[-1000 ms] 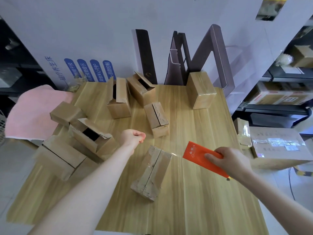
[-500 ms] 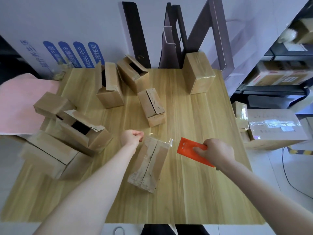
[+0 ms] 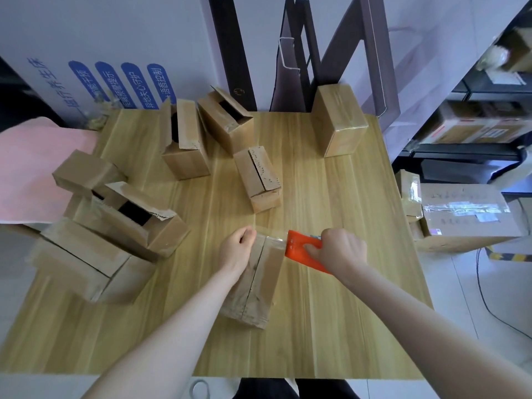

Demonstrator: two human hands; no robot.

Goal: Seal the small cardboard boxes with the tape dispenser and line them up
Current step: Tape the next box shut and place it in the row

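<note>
A small cardboard box lies near the middle of the wooden table, flaps closed with a seam along its top. My right hand grips an orange tape dispenser whose front edge touches the box's far right corner. A strip of clear tape runs from the dispenser over the box's far end to my left hand, which pinches the tape end at the far left corner.
Several other small boxes sit around: a closed one behind, two open ones at the back, one standing sealed box at back right, a pile at left. Larger cartons lie on the floor at right.
My right hand brought the dispenser left onto the box's far end. My left hand moved from beside the box onto its far left corner, with the tape now lying over the box.
</note>
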